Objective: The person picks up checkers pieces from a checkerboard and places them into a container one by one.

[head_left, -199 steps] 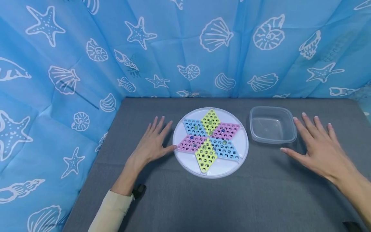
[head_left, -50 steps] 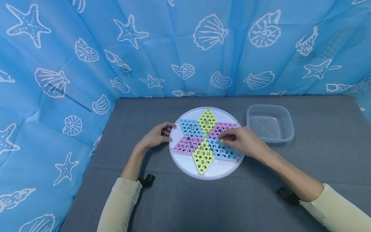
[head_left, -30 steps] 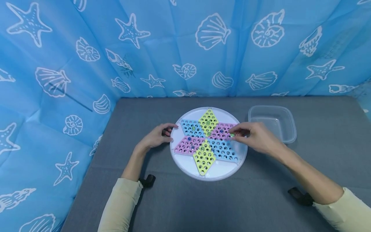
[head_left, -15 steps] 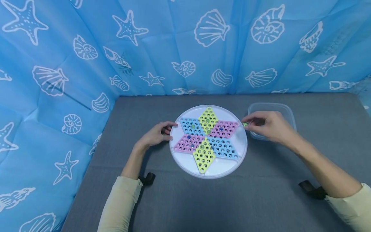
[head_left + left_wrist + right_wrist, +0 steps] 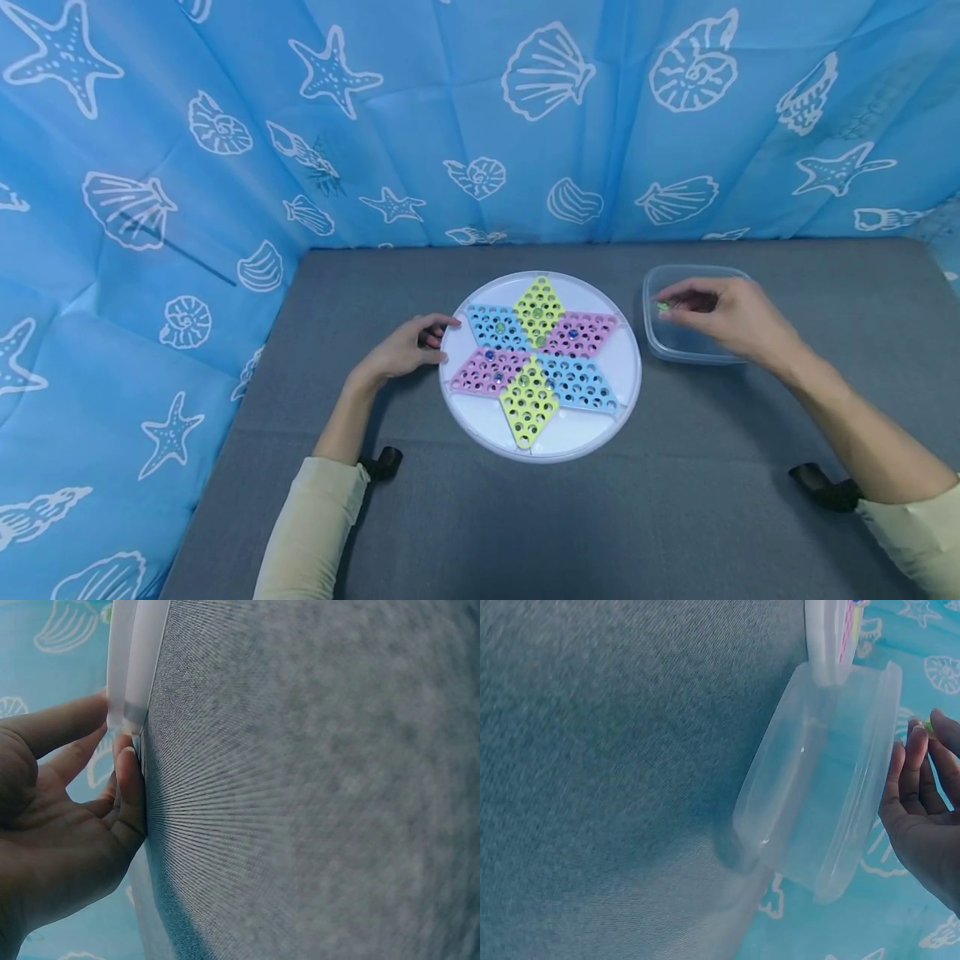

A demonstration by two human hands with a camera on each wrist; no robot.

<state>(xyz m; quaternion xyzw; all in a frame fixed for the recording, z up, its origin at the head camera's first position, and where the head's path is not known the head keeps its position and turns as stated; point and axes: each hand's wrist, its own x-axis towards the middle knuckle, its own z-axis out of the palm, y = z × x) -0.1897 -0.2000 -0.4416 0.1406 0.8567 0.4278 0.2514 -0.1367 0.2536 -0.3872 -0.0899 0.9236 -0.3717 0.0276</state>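
Observation:
My right hand (image 5: pixel 742 323) pinches a green marble (image 5: pixel 663 307) between thumb and fingertips over the clear plastic container (image 5: pixel 697 358). In the right wrist view the marble (image 5: pixel 928 726) shows at the fingertips, just past the container's rim (image 5: pixel 862 795). A round white Chinese checkers board (image 5: pixel 480 421) lies left of the container, with a six-pointed star of pink, yellow and blue sections. Blue marbles (image 5: pixel 573 334) and greenish ones (image 5: pixel 500 328) sit in some holes. At the board's left edge, my left hand (image 5: pixel 401 346) holds the rim with curled fingers, thumb against its side (image 5: pixel 124 697).
Dark grey cloth (image 5: pixel 480 525) covers the table. Behind and to the left hangs a blue curtain (image 5: pixel 420 108) with white shells and starfish. Black straps with small devices (image 5: pixel 821 487) sit at both wrists.
My right hand has lifted the green marble from the blue section on the right and carried it right, over the container. The left hand moved onto the board's rim and has stayed there.

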